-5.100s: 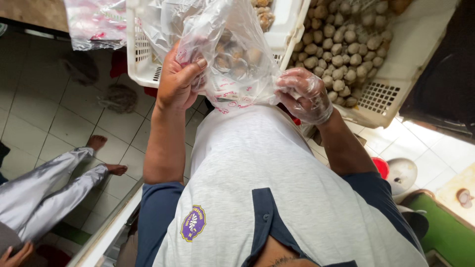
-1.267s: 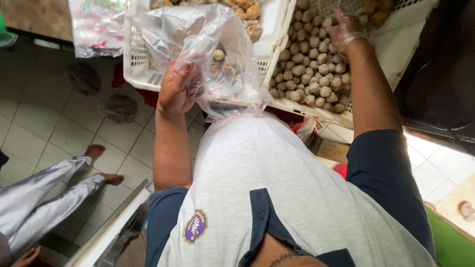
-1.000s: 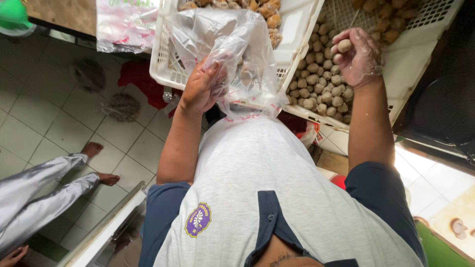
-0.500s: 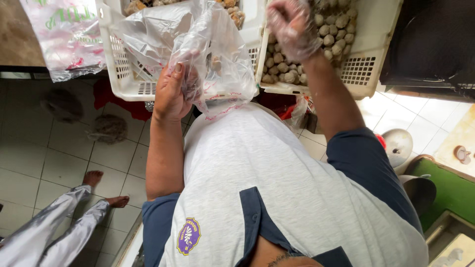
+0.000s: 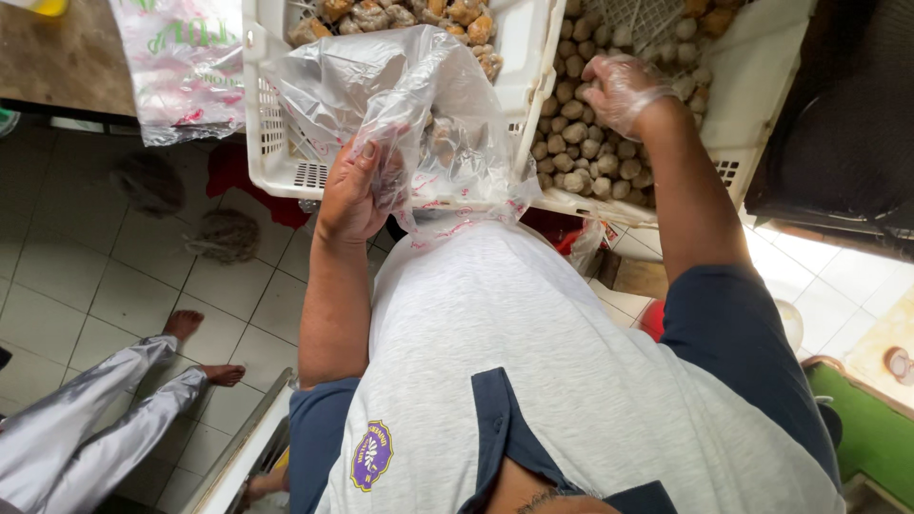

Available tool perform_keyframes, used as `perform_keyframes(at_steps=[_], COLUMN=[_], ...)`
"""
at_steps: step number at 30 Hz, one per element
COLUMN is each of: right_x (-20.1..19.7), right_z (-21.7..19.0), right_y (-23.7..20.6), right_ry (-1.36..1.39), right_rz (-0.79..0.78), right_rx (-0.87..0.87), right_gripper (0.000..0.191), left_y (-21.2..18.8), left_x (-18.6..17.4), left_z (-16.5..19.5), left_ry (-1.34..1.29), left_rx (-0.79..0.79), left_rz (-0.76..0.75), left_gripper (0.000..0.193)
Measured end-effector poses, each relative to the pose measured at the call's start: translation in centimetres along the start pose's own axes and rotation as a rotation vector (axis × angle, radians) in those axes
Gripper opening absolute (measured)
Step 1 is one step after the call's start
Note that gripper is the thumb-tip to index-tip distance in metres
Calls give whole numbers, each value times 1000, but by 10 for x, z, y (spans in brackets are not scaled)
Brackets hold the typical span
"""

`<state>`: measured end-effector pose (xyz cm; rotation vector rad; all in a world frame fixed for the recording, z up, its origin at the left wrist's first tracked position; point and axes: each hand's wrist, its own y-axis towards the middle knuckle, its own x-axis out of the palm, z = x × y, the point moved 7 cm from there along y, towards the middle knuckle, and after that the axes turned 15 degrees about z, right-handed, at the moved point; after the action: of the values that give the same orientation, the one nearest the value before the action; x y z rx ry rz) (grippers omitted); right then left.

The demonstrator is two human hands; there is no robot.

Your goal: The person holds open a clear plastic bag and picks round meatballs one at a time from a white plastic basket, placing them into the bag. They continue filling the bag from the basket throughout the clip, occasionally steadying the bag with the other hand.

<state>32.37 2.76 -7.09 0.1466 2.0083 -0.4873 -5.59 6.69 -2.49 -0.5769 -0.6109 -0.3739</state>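
The clear plastic bag [image 5: 419,124] sits upper centre, a few brown balls inside, its edge pinched shut in the left hand [image 5: 352,190]; the gloved right hand [image 5: 624,90], over the bag half a second ago, has swung back to the upper right and curls loosely over the balls [image 5: 581,143] in the white crate [image 5: 752,114]; another scoop looks underway.

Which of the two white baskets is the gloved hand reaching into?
The right hand reaches into the right basket of small round balls, not the left basket behind the held bag.
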Motion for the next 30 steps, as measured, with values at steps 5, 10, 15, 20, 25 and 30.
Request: perform_keyframes(at_steps=[5, 10, 15, 20, 25, 30], right_x=[-11, 34, 30, -22, 2, 45], right_z=[-85, -171, -146, -27, 22, 43], right_y=[-57, -73, -56, 27, 72, 85], right_ry=[944, 504, 740, 417, 150, -187], right_rz=[-558, -220, -64, 384, 454, 269], right_rx=[-276, -808, -739, -422, -261, 87], right_gripper=[24, 42, 35, 5, 27, 23], left_y=[3, 4, 7, 7, 6, 5], left_x=[4, 2, -3, -6, -4, 2], left_z=[-2, -5, -9, -9, -7, -9], left_ry=[8, 3, -9, 10, 8, 19], left_rx=[7, 1, 41, 73, 65, 38], left_rz=[34, 52, 60, 71, 55, 73], left_gripper=[50, 48, 48, 49, 50, 51])
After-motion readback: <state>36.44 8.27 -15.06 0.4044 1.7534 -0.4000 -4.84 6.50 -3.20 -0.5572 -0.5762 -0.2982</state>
